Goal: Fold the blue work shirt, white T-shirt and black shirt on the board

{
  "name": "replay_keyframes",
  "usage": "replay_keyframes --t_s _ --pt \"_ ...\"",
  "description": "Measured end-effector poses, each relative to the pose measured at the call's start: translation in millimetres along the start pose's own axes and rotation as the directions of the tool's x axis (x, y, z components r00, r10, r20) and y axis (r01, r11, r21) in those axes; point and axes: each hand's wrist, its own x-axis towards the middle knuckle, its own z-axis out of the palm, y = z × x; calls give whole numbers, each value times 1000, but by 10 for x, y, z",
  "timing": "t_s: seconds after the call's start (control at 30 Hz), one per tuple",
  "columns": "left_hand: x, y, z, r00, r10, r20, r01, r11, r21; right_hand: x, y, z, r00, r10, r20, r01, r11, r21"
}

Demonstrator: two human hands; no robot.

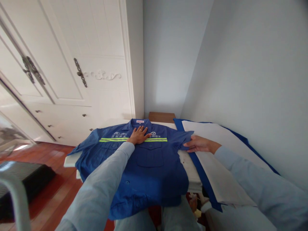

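A blue short-sleeved work shirt [150,173] lies spread front up, its collar pointing away from me and its lower part drooping over the near edge. A yellow-green reflective stripe crosses the chest, with white printing above it. My left hand [139,135] rests flat on the upper chest, fingers spread over the stripe near the button line. At the right, my right hand [201,143] pinches the hem of the shirt's sleeve between thumb and fingers. The opposite sleeve hangs out past the left side of the white surface [190,166] under the shirt.
A white wardrobe [103,96] with dark handles stands at the back left. White and blue sheets [223,173] lean by the wall at the right. A brown wooden piece [162,117] sits behind the collar. On the reddish floor at left lies a black ribbed object [26,183].
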Motion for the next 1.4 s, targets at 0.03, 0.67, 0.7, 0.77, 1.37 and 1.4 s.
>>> replay_keyframes --t_s 0.03,0.67,0.7,0.77,1.37,1.4 --pt "0 0 0 1000 0 1 0 1000 -3 -6 9 12 1000 22 5 -22 1000 4" --pt "-151 288 -187 980 90 -180 -60 984 165 -22 171 -105 998 -3 -59 8 997 80" --pt "-181 374 -216 973 119 -196 -86 982 168 -32 175 -74 997 2 -72 4 996 84" --pt "-242 590 -255 968 154 -200 -134 985 112 -43 175 -10 995 17 -100 -10 997 76" --pt "-280 1288 69 997 70 31 -65 987 -145 -80 131 -18 997 -25 -70 14 990 -143" --pt "-277 1292 69 997 70 35 -64 987 -145 -78 125 -17 998 -18 -67 9 991 -133"
